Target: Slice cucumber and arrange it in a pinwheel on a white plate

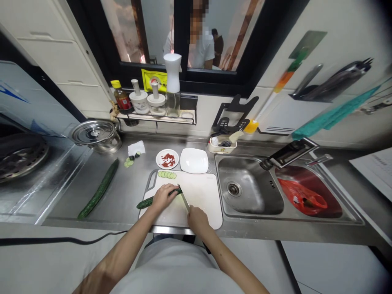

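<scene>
Left hand (164, 197) curled over a cucumber (145, 202), pressing it to the cutting board (203, 200). Right hand (198, 220) closed round the knife (185, 199), blade at the cucumber's right end. Done: short row of slices (167, 174) at board's far edge; cut bits (128, 162) on the counter (69, 173). Left: held cucumber's visible length unsliced; second cucumber (99, 190) whole, well apart leftward.

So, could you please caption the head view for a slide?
Left hand holds dark green cucumber on white rectangular board; right hand grips silver-bladed knife.
</scene>
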A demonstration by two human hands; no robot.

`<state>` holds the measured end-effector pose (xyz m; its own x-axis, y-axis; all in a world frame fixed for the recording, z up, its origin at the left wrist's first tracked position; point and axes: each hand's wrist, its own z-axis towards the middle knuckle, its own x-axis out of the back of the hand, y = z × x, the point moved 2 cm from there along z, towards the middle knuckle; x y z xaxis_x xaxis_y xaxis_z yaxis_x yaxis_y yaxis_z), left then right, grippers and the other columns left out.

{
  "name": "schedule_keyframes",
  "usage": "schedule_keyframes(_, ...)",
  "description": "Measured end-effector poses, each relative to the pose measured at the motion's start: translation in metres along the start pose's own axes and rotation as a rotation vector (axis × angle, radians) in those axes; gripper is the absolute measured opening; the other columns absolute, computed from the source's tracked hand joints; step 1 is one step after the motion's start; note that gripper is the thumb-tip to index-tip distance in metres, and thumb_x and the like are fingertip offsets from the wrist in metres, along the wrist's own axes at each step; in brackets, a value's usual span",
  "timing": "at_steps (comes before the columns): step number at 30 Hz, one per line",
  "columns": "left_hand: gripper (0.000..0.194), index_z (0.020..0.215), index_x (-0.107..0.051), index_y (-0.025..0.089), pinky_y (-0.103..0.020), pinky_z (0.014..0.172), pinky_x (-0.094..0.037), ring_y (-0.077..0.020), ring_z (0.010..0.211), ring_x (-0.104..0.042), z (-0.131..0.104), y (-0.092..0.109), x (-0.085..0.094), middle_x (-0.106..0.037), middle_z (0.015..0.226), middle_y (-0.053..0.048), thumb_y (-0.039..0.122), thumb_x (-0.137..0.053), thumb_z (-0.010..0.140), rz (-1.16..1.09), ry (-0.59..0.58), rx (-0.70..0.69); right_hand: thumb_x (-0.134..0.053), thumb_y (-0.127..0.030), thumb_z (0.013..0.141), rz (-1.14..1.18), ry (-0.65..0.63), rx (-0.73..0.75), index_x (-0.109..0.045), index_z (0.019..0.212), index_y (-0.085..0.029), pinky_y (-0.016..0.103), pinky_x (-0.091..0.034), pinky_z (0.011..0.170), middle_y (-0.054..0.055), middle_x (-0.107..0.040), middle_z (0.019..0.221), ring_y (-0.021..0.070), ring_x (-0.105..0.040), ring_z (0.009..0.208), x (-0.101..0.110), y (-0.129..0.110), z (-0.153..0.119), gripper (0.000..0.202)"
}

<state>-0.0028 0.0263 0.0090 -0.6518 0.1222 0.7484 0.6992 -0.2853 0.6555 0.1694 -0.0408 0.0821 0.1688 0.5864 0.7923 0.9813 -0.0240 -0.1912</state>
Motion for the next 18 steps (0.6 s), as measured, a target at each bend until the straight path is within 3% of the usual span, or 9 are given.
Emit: schedule_keyframes(18, 0.025, 0.108, -0.068, 0.024, -0.034, 0.092, -0.046, -0.0203, 0.1, -0.059, 0.0, 0.001, 0.0, -0.067, 0.105, -0.004, 0.029, -0.054, 0.088, -0.012, 0.002, -0.005, -0.036, -0.009, 0.09, 0.002, 0.0, 0.0, -0.059, 0.113, -0.01, 0.03, -0.045, 0.08, 0.016, -0.068, 0.103, 0.0232, -0.063, 0.103, -0.004, -0.001, 0.007, 0.034)
